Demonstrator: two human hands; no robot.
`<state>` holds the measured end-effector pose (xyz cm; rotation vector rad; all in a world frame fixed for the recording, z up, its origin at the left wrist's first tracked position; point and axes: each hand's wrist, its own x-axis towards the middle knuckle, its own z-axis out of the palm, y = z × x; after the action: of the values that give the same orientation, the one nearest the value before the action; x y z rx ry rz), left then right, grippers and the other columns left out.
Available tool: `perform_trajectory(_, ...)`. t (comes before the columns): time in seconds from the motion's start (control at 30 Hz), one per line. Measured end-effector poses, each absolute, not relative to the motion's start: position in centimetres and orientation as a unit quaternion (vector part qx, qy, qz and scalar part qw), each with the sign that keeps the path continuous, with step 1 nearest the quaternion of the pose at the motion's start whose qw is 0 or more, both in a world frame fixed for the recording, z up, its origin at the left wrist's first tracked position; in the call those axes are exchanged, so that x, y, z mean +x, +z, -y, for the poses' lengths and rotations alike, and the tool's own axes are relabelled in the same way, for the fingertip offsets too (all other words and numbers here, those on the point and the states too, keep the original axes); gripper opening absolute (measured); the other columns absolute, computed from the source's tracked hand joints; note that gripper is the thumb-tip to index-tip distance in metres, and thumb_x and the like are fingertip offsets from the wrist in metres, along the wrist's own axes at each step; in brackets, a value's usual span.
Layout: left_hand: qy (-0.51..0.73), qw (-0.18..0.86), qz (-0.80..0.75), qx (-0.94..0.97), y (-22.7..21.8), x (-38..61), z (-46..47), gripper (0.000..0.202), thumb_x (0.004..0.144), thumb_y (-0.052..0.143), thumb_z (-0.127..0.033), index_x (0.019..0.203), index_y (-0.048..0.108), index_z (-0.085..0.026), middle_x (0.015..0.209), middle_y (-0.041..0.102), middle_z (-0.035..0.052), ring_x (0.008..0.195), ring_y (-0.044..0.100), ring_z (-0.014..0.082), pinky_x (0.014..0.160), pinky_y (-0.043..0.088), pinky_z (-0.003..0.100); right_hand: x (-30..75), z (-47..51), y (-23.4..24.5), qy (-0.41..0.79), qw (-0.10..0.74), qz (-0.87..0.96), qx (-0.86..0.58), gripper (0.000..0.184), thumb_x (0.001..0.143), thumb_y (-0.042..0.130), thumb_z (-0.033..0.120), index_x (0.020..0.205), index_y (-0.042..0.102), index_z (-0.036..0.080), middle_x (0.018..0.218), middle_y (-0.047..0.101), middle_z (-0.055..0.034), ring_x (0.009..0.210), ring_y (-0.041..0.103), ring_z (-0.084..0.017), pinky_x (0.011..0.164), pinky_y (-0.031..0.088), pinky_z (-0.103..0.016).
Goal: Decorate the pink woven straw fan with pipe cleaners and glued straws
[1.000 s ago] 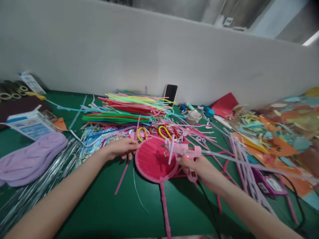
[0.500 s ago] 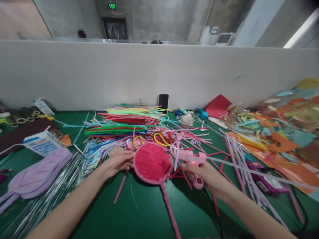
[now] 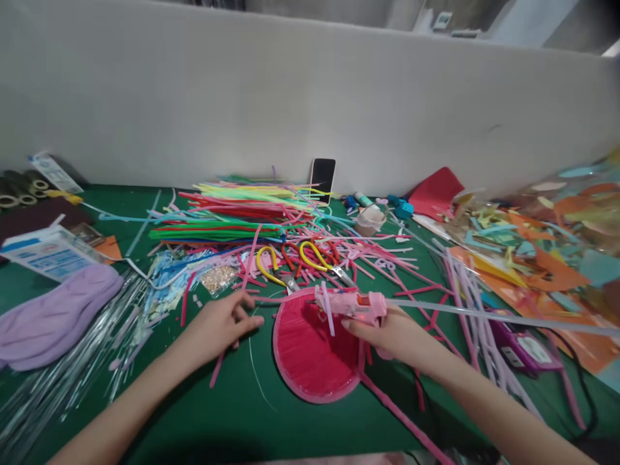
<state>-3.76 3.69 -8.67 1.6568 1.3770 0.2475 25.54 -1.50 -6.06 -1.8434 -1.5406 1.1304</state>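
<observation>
Left hand (image 3: 220, 329) has come off the rim of the pink disc (image 3: 314, 358); half a second ago its fingers were on that edge. Disc lies on the green counter (image 3: 203, 413), turned and shifted, its stick handle (image 3: 397, 413) now pointing lower right. Left fingers loosely curled, thumb apart from index; a thin pink strip (image 3: 268, 299) runs from them to the upper rim, whether pinched cannot tell. Right hand (image 3: 394, 332) holds the glue gun (image 3: 358, 307), nozzle at the upper rim; contact unclear. Judgement: the turn presents another stretch of rim for gluing, with the disc unsteadied by the left hand.
</observation>
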Motion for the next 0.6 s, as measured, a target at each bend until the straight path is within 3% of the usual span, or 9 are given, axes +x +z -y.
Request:
perform_trajectory(0.13, 0.155, 0.423, -0.560, 0.695, -9.4, -2.5, -6.9, 0.033, 0.082, 0.061, -0.050, 0.093, 0.054, -0.020, 0.066, 0.063, -0.0004, 0.055, 0.061, 0.0156, 0.048, 0.042, 0.022, 24.3, 0.8, -5.3, 0.367, 0.206, 0.629, -0.654, 0.018, 0.075, 0.058, 0.028, 0.082, 0.074, 0.021, 0.081, 0.073, -0.0024, 0.078, 0.066, -0.023, 0.067, 0.049, -0.030)
perform_trajectory(0.27, 0.255, 0.470, -0.550, 0.641, -10.4, -1.2, -8.2, 0.044, 0.084, 0.058, -0.049, 0.115, 0.049, -0.020, 0.080, 0.066, 0.0022, 0.056, 0.060, 0.0154, 0.042, 0.039, 0.021, 23.0, -0.1, -5.3, 0.338, 0.193, 0.659, -0.644, 0.013, 0.070, 0.052, 0.023, 0.065, 0.064, 0.019, 0.064, 0.063, 0.0002, 0.060, 0.056, -0.017, 0.056, 0.043, -0.026)
perform_trajectory(0.33, 0.233, 0.465, -0.516, 0.680, -10.4, -1.2, -8.1, 0.042, 0.083, 0.061, -0.050, 0.111, 0.058, -0.019, 0.073, 0.065, 0.0006, 0.057, 0.059, 0.0145, 0.048, 0.041, 0.022, 22.5, -0.4, -5.4, 0.339, 0.182, 0.666, -0.639, 0.010, 0.068, 0.052, 0.021, 0.063, 0.060, 0.019, 0.058, 0.056, 0.0027, 0.054, 0.049, -0.013, 0.052, 0.039, -0.025)
perform_trajectory(0.43, 0.156, 0.430, -0.459, 0.761, -10.0, -1.8, -7.8, 0.034, 0.079, 0.066, -0.049, 0.092, 0.068, -0.018, 0.070, 0.065, 0.0011, 0.064, 0.059, 0.0149, 0.057, 0.042, 0.022, 22.2, -0.6, -5.4, 0.371, 0.152, 0.650, -0.645, 0.010, 0.067, 0.053, 0.020, 0.072, 0.062, 0.018, 0.062, 0.057, 0.0036, 0.054, 0.048, -0.012, 0.050, 0.038, -0.023)
perform_trajectory(0.6, 0.109, 0.399, -0.431, 0.802, -9.5, -2.2, -7.5, 0.022, 0.085, 0.059, -0.037, 0.084, 0.070, -0.019, 0.072, 0.068, 0.0000, 0.063, 0.059, 0.0131, 0.059, 0.040, 0.022, 22.0, -0.9, -5.7, 0.408, 0.150, 0.628, -0.646, 0.026, 0.069, 0.055, 0.018, 0.091, 0.069, 0.020, 0.077, 0.070, 0.0008, 0.066, 0.061, -0.016, 0.058, 0.047, -0.025)
